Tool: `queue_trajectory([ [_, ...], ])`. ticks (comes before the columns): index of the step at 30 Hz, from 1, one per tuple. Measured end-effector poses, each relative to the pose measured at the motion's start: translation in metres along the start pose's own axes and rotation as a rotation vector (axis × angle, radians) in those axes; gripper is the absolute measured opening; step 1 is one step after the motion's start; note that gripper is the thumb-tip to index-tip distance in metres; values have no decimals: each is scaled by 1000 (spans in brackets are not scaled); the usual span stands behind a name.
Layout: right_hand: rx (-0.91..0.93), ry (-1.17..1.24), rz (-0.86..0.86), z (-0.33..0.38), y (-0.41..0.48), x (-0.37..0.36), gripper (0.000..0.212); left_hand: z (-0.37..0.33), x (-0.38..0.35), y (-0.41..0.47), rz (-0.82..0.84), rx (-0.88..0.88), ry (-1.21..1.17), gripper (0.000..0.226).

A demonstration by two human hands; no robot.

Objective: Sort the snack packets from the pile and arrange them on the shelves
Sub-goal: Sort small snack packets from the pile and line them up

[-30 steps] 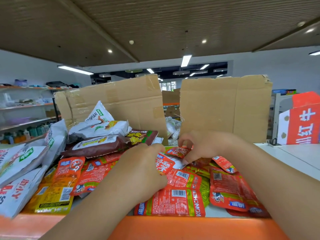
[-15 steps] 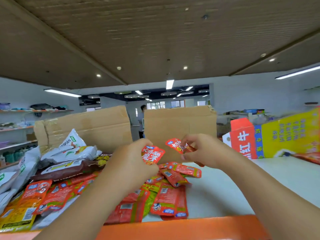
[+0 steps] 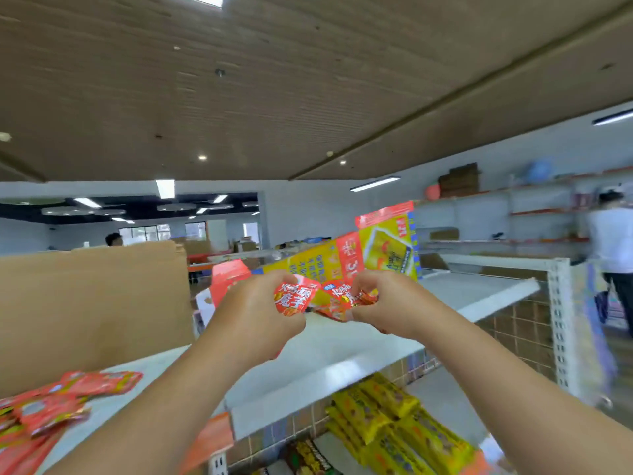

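Your left hand [image 3: 260, 317] pinches 1 red snack packet [image 3: 293, 298] between thumb and curled fingers, held in the air above the white top shelf [image 3: 342, 347]. Your right hand [image 3: 387, 303] grips a crumpled bunch of red packets [image 3: 342, 301] just beside it; how many it holds cannot be told. A pile of red packets [image 3: 51, 406] lies at the shelf's near left, before a cardboard sheet [image 3: 92, 303]. Yellow packets [image 3: 394, 423] fill the lower shelf [image 3: 445, 399]. A yellow-and-red carton [image 3: 370, 252] stands behind your hands, and a blurred person [image 3: 613, 241] stands at far right.
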State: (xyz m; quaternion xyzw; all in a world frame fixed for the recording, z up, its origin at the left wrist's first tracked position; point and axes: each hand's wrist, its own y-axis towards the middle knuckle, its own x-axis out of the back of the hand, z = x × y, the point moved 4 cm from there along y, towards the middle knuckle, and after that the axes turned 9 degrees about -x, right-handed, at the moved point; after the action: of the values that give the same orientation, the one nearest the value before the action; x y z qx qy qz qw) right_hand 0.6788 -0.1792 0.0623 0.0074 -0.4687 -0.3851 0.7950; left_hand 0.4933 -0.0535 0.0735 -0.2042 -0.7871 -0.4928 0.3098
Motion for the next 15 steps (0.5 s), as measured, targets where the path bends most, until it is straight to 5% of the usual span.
queue_trajectory([
  [15,-216,-182,-168,-157,-37,134,30,-124,-154,59,78,-97,-217,41],
])
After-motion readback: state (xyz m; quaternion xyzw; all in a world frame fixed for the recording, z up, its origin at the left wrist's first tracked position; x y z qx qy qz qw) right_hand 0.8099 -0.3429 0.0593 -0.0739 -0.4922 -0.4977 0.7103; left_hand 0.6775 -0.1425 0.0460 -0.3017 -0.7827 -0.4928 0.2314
